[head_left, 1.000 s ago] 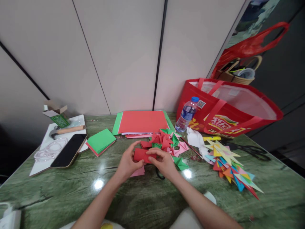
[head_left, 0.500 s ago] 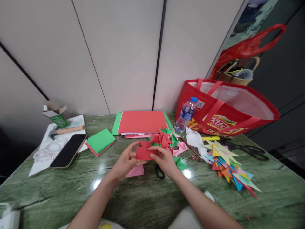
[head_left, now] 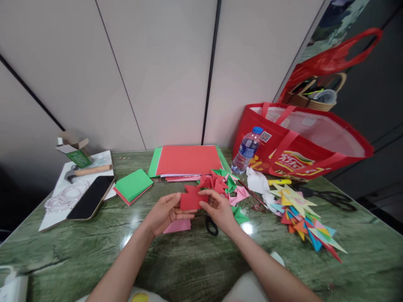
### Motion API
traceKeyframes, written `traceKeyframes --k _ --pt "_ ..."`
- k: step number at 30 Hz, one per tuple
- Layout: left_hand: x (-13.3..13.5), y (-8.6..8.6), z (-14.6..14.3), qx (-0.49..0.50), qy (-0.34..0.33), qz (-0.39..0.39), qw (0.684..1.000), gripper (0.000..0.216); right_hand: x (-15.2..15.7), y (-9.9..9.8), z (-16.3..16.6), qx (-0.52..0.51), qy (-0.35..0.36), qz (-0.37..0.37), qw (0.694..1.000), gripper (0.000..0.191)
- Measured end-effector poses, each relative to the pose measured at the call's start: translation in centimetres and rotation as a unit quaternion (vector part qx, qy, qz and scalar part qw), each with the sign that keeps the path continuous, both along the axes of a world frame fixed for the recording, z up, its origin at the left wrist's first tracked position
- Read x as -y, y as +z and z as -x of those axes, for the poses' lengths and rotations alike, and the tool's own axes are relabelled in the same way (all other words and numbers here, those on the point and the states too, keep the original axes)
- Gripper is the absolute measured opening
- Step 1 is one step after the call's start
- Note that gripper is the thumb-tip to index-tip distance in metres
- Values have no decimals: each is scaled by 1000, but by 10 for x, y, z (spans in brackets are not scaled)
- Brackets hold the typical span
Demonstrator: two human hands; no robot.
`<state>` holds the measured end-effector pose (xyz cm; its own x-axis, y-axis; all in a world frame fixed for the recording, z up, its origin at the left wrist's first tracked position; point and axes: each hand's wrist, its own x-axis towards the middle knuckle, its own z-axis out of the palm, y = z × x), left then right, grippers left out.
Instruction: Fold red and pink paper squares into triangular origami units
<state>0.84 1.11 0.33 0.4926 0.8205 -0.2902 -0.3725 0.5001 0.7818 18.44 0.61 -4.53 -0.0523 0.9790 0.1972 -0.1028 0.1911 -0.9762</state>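
Both bare forearms [head_left: 127, 260] are slanting inward from the lower edge; near the frame's center, the left hand [head_left: 165, 213] is pointing its fingers rightward, the right hand [head_left: 220, 209] pinching with bent fingers.

The single head-worn camera is looking forward and down over the green marbled tabletop [head_left: 189, 262], facing the panelled wall [head_left: 163, 75]. It is viewing the left hand [head_left: 163, 213] and right hand [head_left: 219, 211] from near above.

Left hand [head_left: 163, 213], right hand [head_left: 219, 209] and both forearms [head_left: 122, 264] are bare. Off-white clothing [head_left: 247, 290] shows at lower edge, bearing a rounded yellow patch [head_left: 140, 297].
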Motion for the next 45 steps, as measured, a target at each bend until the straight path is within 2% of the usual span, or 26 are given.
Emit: traceKeyframes --k 8,15,21,25,31,38,45 --pt "-1 -3 1 -1 -2 -21 1000 26 1 0 0 43 -17 -22 999 22" --pt "0 -4 1 3 4 -41 999 24 6 4 4 37 0 -46 998 30" --pt "0 -4 0 -7 17 -45 999 24 7 4 4 33 4 -47 998 29" --pt "0 -2 -1 -16 15 -44 999 26 10 9 3 49 31 -67 996 32" --pt "-1 -3 -4 -52 61 -59 995 24 13 20 3 106 17 -122 987 32" --pt "-3 -11 -8 -116 202 -103 967 27 17 23 6 143 -31 -137 980 12" --pt "-1 -5 -9 -33 198 -91 975 23 20 19 8 180 -55 -138 972 5"
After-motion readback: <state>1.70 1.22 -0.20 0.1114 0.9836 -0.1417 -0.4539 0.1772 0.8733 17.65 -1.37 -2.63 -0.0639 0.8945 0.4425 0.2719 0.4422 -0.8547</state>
